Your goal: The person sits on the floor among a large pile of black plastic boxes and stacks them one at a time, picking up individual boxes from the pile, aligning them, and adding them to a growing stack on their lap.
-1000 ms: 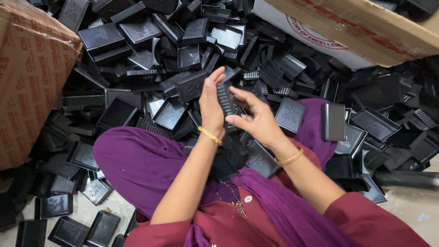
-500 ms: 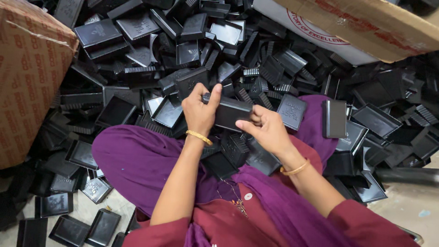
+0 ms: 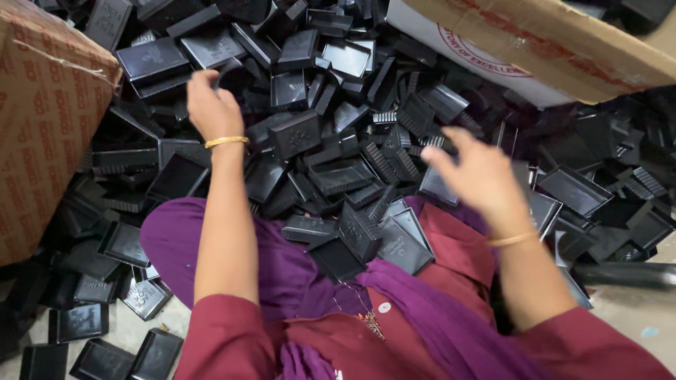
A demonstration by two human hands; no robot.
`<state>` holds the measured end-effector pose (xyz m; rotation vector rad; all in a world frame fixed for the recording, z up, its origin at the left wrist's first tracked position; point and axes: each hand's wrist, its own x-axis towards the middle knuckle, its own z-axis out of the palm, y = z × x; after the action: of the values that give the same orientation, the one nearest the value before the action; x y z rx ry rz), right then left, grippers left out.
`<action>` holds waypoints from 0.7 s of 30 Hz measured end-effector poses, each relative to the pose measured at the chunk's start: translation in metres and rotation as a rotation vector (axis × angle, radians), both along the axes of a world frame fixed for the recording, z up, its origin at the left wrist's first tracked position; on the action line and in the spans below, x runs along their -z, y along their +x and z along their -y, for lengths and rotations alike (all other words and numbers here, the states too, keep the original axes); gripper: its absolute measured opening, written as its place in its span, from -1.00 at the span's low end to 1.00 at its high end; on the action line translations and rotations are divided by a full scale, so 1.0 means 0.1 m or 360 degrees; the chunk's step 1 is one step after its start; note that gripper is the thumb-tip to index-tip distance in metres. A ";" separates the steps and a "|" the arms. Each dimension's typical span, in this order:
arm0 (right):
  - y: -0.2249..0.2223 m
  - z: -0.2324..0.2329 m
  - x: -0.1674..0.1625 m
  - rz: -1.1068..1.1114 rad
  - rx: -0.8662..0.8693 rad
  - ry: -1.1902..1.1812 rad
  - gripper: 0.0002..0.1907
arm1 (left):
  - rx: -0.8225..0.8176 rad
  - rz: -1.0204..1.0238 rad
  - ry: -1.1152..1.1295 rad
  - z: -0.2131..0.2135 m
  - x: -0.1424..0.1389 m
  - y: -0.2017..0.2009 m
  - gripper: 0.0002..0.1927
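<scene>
Dozens of black plastic tray parts (image 3: 338,176) lie heaped across the floor in front of me, spilling onto the purple cloth (image 3: 289,260) over the lap. My left hand (image 3: 211,105) reaches far out over the pile, fingers curled downward onto a shallow tray (image 3: 151,60) at the upper left; I cannot tell whether it has closed on a piece or only touches it. My right hand (image 3: 479,176) hovers above the middle of the heap, blurred, fingers spread wide and holding nothing.

I judge these parts light and stiff: thin moulded shells, some ribbed along one side, with smooth, faintly glossy faces that could slip. A raised rim or a ribbed edge looks like the best place to pinch one. They seem unlikely to break when dropped, though thin corners might chip.

A brown cardboard box (image 3: 42,134) stands at the left edge, its side covered with repeated red lettering and a strip of tape across its top corner. At the upper right, a second cardboard box (image 3: 549,42) leans over the pile; its white face carries part of a round red stamp, and a plain brown flap juts out above.
</scene>
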<state>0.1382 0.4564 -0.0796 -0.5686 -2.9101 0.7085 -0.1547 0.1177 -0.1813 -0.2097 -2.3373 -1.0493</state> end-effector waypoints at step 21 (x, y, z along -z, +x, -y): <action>-0.39 0.86 0.01 -0.0834 -0.0804 -0.0556 -0.16 | 0.1529 0.1478 0.2796 -1.11 -0.61 1.62 -0.38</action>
<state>0.0997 0.3700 -0.0804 0.3203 -2.4396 1.2166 0.0068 0.2284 -0.1201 -0.1065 -0.7456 -3.6690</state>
